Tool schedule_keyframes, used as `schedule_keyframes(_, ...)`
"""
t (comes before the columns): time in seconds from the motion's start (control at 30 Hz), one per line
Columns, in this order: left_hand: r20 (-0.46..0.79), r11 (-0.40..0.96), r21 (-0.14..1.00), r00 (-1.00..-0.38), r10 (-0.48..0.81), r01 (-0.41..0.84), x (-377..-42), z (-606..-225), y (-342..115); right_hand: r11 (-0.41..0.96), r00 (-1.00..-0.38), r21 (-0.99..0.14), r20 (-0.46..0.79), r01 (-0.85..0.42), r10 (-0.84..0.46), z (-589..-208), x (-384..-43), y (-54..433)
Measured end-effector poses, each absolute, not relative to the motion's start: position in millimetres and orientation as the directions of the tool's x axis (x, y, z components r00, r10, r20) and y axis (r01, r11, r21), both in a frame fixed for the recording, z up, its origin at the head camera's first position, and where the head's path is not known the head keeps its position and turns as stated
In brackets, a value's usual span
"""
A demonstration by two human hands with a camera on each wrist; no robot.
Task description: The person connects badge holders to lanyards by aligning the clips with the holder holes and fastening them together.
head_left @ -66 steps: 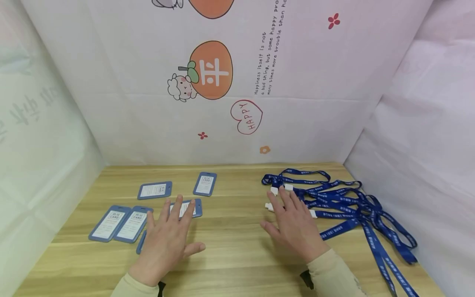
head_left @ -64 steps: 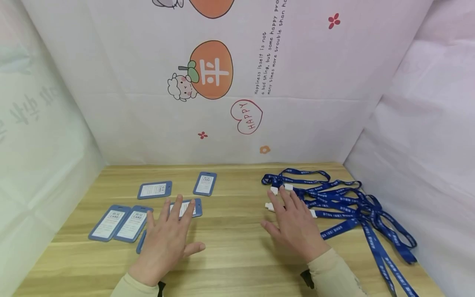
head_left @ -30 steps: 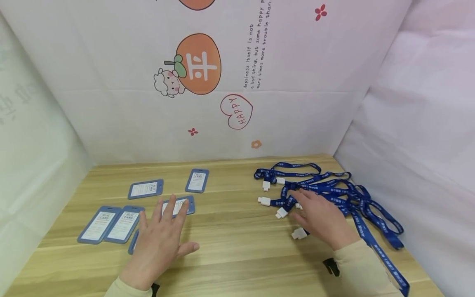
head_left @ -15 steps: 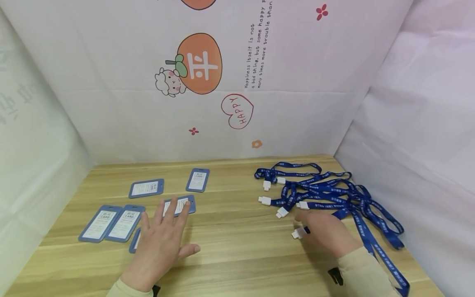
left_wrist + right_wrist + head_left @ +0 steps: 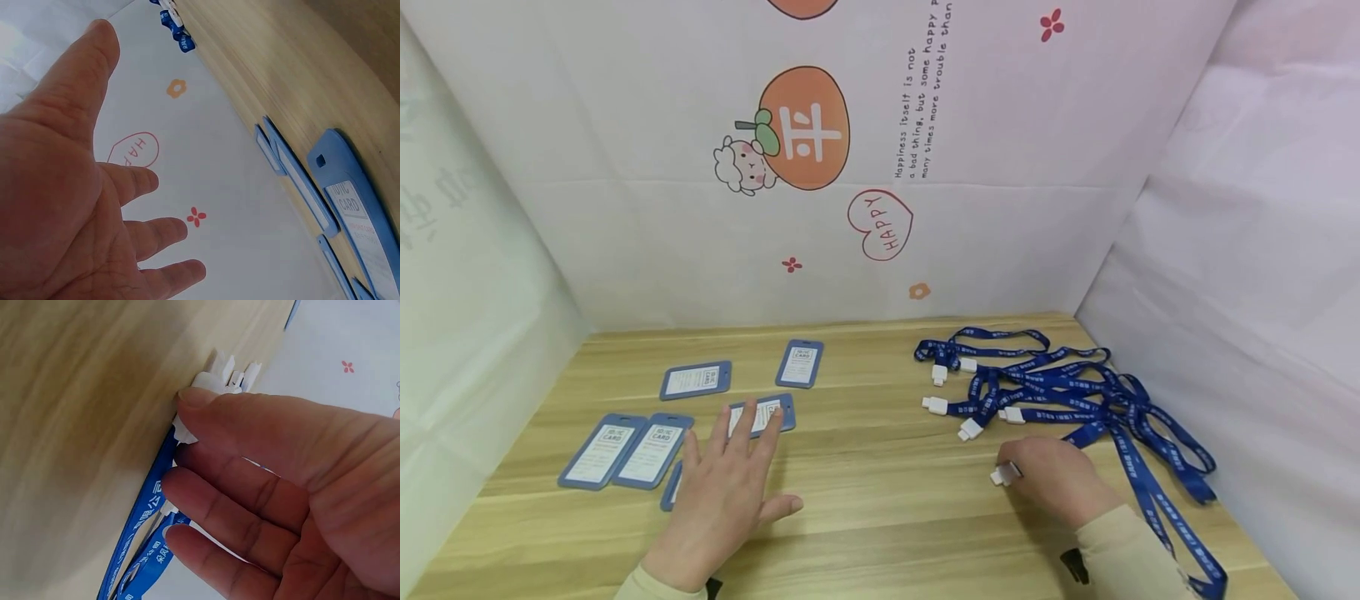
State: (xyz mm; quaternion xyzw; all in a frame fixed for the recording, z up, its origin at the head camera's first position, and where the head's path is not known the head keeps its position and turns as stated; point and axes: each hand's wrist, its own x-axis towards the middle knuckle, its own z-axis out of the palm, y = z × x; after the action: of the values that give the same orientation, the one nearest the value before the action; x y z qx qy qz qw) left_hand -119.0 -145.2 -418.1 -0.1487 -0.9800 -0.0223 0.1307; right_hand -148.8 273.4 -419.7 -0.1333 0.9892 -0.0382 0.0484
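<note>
1. Lying flat at the far left, two card holders (image 5: 602, 454) are side by side, their long axis going away from the person with a small lean to the right.
2. Next comes the left hand (image 5: 722, 500): its fingers are spread, its thumb stands apart, and it holds nothing. It is the hand nearer to the card holders.
3. Under its fingertips, as seen from the head, there is a crosswise card holder (image 5: 762, 413); I cannot tell surely whether they touch.
4. Well apart to the right, with bare table (image 5: 880, 500) between, is a white clip (image 5: 1004, 475). Its tip is directed to the left, slightly toward the person, so it faces the card holders' side.
5. The right hand (image 5: 1060, 483) pinches this clip between thumb and forefinger. In the right wrist view its other fingers are loosely bent beside the blue strap (image 5: 147, 506) joined to the clip.
6. Beyond and to the right of this hand lie the other lanyards (image 5: 1054, 415), loosely crossing each other.
</note>
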Motion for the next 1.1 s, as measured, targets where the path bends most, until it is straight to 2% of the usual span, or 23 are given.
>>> schedule_keyframes(0.8,0.251,0.952,0.018,-0.923,0.292,0.306,-115,-420,-147,0.968,-0.954,-0.078,-0.168,-0.24,-0.25,-416,-137,251)
schedule_keyframes(1.1,0.261,0.951,0.028,-0.921,0.291,0.308,-115,-421,-148,0.959,-0.951,-0.079,-0.123,-0.274,-0.282,-420,-134,241)
